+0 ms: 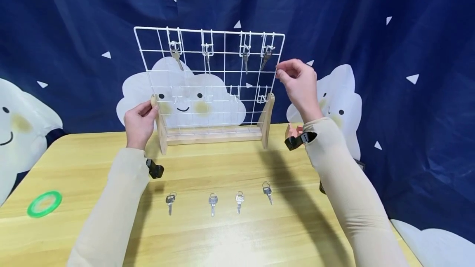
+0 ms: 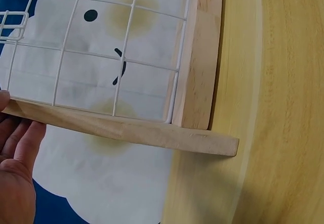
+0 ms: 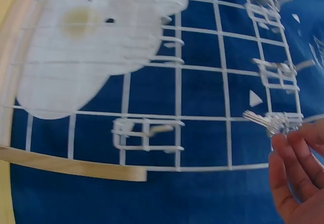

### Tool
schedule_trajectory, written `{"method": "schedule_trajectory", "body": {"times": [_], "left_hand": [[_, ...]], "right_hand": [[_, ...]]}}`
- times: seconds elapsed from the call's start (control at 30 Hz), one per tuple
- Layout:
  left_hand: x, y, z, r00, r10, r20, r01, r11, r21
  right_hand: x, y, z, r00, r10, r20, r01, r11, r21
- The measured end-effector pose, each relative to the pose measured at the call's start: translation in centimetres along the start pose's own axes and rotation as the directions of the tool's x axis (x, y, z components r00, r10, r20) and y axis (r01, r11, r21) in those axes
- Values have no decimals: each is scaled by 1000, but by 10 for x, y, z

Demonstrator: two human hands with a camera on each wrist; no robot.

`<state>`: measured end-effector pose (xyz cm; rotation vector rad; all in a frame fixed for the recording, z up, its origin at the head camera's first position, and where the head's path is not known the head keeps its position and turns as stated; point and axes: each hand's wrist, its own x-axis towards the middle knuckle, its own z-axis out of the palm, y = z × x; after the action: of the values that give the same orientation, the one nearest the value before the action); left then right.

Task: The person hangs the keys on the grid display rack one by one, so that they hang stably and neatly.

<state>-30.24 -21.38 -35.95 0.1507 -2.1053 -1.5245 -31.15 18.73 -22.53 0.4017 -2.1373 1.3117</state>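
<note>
The white wire grid (image 1: 224, 71) stands at the far side of the table (image 1: 222, 168), its lower part set between a left wooden upright (image 1: 161, 127) and a right wooden upright (image 1: 265, 120) joined by a wooden bar (image 1: 214, 136). The left hand (image 1: 140, 123) pinches the left upright near its top, thumb against fingers; the right hand (image 1: 299, 85) has thumb and fingertips drawn together on the grid's right edge wire, which they appear to pinch. The wire should be light and stiff, smooth enough to slide in a loose hold, and likely to rattle or tip if pushed high up; the wood probably gives the drier, surer grip, low and close to the bar. Four hanging keys (image 1: 245, 59) dangle from the upper hooks (image 1: 207, 49) and would likely swing or slip off with a jolt, so an even hold on both sides suits it. Four loose keys (image 1: 212, 204) lie apart in a row on the near part of the table: small, hard, slick metal, hardly fragile, probably best lifted by their rings.
</note>
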Motion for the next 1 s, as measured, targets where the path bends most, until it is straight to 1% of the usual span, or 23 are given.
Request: {"method": "schedule_trajectory", "body": {"times": [0.1,0.17,0.23,0.27,0.3,0.37,0.4,0.5,0.6,0.67,0.73,0.87,0.93,1.0], "left_hand": [[2,1,0,1000,-5,17,4,1000,21],[3,2,-1,1000,-9,24,8,1000,24],[3,3,-1,1000,-5,30,4,1000,26],[4,3,0,1000,-3,31,2,1000,26],[4,3,0,1000,1,31,-2,1000,25],[5,3,0,999,8,31,-9,1000,26],[5,2,0,999,13,31,-14,999,29],[6,1,1,999,16,36,-17,999,35],[6,1,2,999,20,40,-22,999,46],[6,1,1,999,23,42,-25,998,50],[6,1,1,999,31,36,-33,998,57],[6,1,0,999,43,29,-45,996,72],[6,0,-1,999,42,26,-44,996,76],[5,0,-1,999,37,26,-39,997,74]], "right_hand": [[-13,3,5,999,-28,26,29,1000,-10],[-22,3,10,997,-35,73,36,999,-9],[-32,3,17,988,-29,152,33,999,-23],[-37,3,21,979,-24,202,33,999,-41],[-42,4,26,966,-18,258,35,998,-61],[-51,4,36,929,-5,371,45,994,-99],[-55,5,41,904,-3,428,55,992,-110],[-69,7,59,818,-6,575,92,988,-120],[-81,7,77,733,-12,680,100,991,-90],[-89,7,88,686,-15,727,92,993,-67],[-96,5,99,645,-22,764,86,995,-43],[-108,2,117,568,-30,822,77,997,-17],[-114,0,125,530,-28,848,51,999,2],[-121,-2,133,496,-20,868,17,1000,14]]}}
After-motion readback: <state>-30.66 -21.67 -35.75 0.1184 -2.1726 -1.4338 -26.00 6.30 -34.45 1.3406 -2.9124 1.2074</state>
